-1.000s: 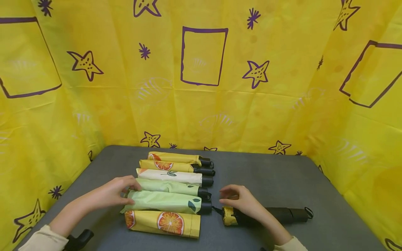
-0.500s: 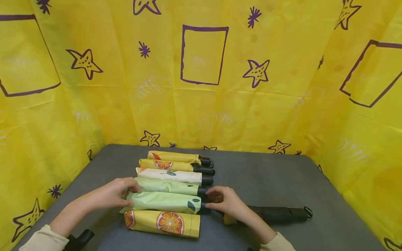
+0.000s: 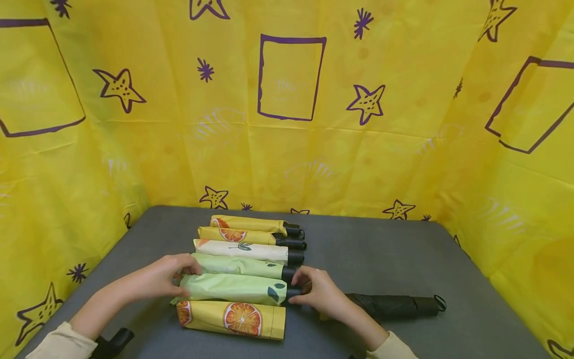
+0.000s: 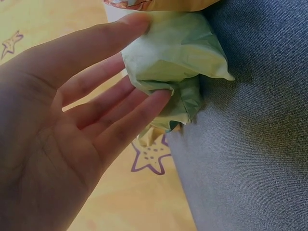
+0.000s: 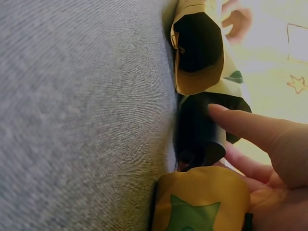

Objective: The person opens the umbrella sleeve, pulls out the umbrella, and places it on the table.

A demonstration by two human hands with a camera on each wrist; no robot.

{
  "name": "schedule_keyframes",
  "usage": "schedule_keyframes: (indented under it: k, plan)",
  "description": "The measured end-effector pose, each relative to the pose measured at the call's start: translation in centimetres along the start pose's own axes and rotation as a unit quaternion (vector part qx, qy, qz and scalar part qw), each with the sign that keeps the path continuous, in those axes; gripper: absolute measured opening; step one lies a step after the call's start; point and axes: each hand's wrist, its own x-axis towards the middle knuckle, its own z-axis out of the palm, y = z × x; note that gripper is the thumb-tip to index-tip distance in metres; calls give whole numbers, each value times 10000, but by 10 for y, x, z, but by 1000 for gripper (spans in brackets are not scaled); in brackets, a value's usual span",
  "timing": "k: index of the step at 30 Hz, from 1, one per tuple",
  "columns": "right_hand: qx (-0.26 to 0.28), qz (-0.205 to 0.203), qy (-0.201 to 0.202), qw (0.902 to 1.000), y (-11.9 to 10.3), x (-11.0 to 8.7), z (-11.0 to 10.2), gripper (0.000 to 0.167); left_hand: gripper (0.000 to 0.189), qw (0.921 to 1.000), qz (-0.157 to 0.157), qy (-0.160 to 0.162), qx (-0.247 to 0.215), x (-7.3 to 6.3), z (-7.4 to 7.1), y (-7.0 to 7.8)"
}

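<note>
A folded umbrella in a light green sleeve (image 3: 233, 288) lies crosswise on the table between both hands. At its left end my left hand (image 3: 163, 276) holds the sleeve, thumb on the near side and fingers on the far side. In the left wrist view that sleeve end (image 4: 178, 45) is creased. My right hand (image 3: 320, 291) pinches the umbrella's black handle (image 5: 199, 127), with the thumb on it in the right wrist view. Just in front lies a yellow sleeve with orange slices (image 3: 251, 319), its dark mouth open to the right. A second green umbrella (image 3: 242, 266) lies directly behind.
Farther back lie a cream umbrella (image 3: 251, 251) and two yellow ones, including this orange-slice one (image 3: 242, 236), handles to the right. A black folded umbrella (image 3: 399, 305) lies right, partly behind my right forearm. A black object (image 3: 118, 340) shows beside my left sleeve.
My right hand has moved left from above the black umbrella's yellow end and taken hold of the near green umbrella's handle. My left hand has hardly moved.
</note>
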Motion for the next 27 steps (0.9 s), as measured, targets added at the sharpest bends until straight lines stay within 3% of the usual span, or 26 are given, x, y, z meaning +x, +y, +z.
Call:
schedule_keyframes:
  k: [13, 17, 22, 27]
  plan:
    - [-636, -466, -11, 9969, 3, 0, 3, 37, 43, 9999, 111, 30, 99, 1, 2, -2]
    - [-384, -460, -8, 9982, 4, -1, 3, 36, 42, 10000, 19, 18, 27, 0, 2, -1]
    - [38, -94, -58, 9999, 4, -1, -2, 33, 41, 9997, -219, -47, -133, 0, -1, 1]
    - [286, 111, -136, 9994, 4, -4, -9, 34, 40, 9997, -208, -52, -134, 0, -2, 1]
